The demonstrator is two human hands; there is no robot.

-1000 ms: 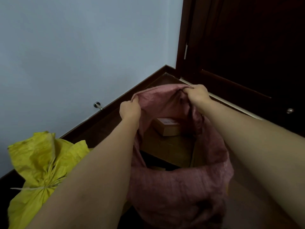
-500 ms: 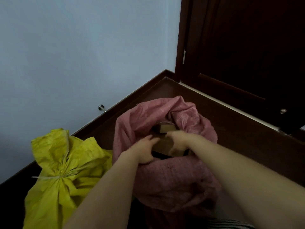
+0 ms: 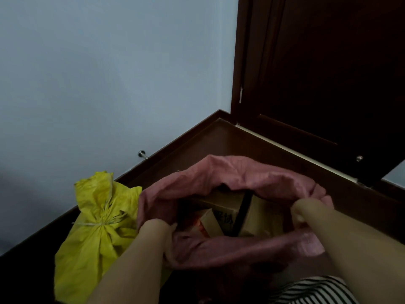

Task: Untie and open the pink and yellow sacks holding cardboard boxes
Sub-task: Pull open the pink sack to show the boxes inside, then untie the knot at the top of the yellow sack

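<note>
Pink sack: pink sack (image 3: 230, 178) stands on the dark floor (image 3: 219, 139) in the corner by a brown door (image 3: 317, 73), its mouth pulled wide and its rim rolled outward.
Contents: cardboard boxes (image 3: 221, 207) show inside the mouth, one crossed by a dark band; print on a box face is too blurred to read.
Left hand: left hand (image 3: 156, 229) grips the rim on the sack's left side, fingers curled into the fabric.
Right hand: right hand (image 3: 303, 212) pinches the rim on the sack's right side, fingers folded over the cloth; the fingertips are partly buried in it.
Yellow sack: yellow sack (image 3: 92, 227) sits just beside the pink one, to its left, neck gathered upward and bound with pale twine (image 3: 96, 223).
Key relation: by this view the knot lies left of the left hand and near it, well apart from the right hand, so the left hand looks the nearer one for the untying not yet done.
Long axis: the yellow sack's neck runs roughly upright, leaning toward the wall (image 3: 98, 73).
Hidden: both sacks' bases are cut off or covered by the forearms; the knot's form is hard to make out.
</note>
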